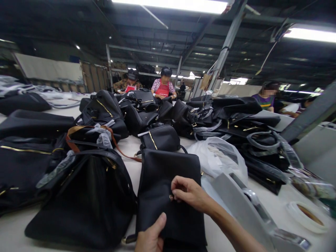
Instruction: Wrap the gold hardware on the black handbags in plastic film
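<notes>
One black bag (162,171), long axis away.

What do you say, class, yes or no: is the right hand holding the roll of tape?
No, the right hand pinches at the flat black bag, while the roll of tape lies apart on the table.

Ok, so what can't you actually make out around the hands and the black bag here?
Head view:
Left hand: fingers cut off by the bottom edge, so its grip is unclear.
Small metal piece: mostly covered by fingertips of the right hand, too small to identify.
Black bag: lower end runs off the frame.
</notes>
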`<state>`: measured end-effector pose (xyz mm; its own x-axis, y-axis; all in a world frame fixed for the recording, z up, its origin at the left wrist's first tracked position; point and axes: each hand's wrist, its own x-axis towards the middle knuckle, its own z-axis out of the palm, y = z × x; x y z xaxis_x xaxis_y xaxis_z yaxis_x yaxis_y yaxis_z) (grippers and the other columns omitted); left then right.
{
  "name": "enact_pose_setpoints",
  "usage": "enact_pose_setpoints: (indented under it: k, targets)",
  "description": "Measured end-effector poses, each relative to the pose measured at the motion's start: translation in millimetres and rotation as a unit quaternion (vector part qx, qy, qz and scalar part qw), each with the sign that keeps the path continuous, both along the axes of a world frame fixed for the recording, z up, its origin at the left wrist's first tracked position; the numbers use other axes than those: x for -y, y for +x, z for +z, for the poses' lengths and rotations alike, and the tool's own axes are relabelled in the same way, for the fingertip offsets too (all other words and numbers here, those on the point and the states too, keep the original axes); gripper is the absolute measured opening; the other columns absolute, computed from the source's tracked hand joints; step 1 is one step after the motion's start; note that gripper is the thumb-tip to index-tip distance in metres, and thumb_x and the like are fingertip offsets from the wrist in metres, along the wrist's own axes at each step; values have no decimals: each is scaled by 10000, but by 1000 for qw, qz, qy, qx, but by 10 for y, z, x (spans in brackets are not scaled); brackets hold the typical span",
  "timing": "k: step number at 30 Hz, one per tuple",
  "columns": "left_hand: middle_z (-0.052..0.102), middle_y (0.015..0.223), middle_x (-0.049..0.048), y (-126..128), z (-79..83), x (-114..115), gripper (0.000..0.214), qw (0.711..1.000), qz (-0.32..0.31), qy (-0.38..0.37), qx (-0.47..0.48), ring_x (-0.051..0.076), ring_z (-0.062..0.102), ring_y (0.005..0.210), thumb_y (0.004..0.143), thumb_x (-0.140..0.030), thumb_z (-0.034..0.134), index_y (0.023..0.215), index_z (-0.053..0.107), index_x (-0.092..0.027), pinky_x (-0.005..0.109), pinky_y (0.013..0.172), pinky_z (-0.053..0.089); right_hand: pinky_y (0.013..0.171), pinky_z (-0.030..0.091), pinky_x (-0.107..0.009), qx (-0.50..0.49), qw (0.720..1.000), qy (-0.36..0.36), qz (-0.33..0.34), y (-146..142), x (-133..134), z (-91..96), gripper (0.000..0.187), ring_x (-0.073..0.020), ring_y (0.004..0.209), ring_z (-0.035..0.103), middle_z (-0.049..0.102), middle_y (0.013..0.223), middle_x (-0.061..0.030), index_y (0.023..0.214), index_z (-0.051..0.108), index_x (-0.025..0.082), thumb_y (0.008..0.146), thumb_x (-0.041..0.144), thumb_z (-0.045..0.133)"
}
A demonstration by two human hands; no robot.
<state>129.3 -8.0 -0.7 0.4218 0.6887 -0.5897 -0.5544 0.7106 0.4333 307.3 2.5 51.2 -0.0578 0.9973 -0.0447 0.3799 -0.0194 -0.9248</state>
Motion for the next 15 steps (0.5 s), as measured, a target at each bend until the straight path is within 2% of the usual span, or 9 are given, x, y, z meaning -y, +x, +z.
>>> enact_pose_setpoints:
  k: [2, 5, 9, 12, 15]
  targets:
    - [802, 920, 135, -28, -44, -5, 184, 1000, -18, -7, 24, 347, 647, 1167, 738, -140, 771, 914, 740, -96, 511, 1083, 465, 634, 495, -259, -8, 998, 29, -48, -29, 135, -55, 63, -154, 669, 603, 640, 745, -3, 815, 594, 195, 831, 202, 534]
    - [795, 971, 149, -84, -88, 8, 241, 997, -57, 2, 51, 364, 613, 1211, 718, -218, 789, 920, 754, -93, 521, 1102, 440, 751, 516, -280, 29, 983, 147, -103, -126, 335, -167, 145, -177, 818, 644, 667, 877, -37, 899, 683, 208, 914, 217, 539]
    - [759, 1122, 138, -130, -113, 21, 418, 990, -109, 80, 47, 368, 551, 1284, 700, -353, 808, 1052, 748, -136, 533, 1144, 376, 792, 562, -219, 135, 927, 327, -126, -276, 485, -300, 233, -161, 904, 690, 702, 992, -59, 1075, 695, 231, 948, 122, 532]
    - [748, 1158, 118, -148, -130, 19, 462, 985, -119, 116, 42, 354, 515, 1322, 668, -409, 834, 1051, 755, -163, 504, 1187, 308, 824, 587, -217, 230, 880, 394, -130, -329, 506, -352, 221, -171, 910, 712, 725, 1005, -92, 1100, 677, 187, 955, 101, 532]
    - [749, 1152, 110, -175, -158, 12, 495, 980, -129, 150, 33, 341, 486, 1349, 640, -442, 850, 1039, 759, -163, 489, 1214, 249, 830, 607, -251, 321, 837, 427, -120, -343, 501, -370, 209, -201, 907, 728, 739, 1007, -134, 1095, 657, 136, 966, 78, 503]
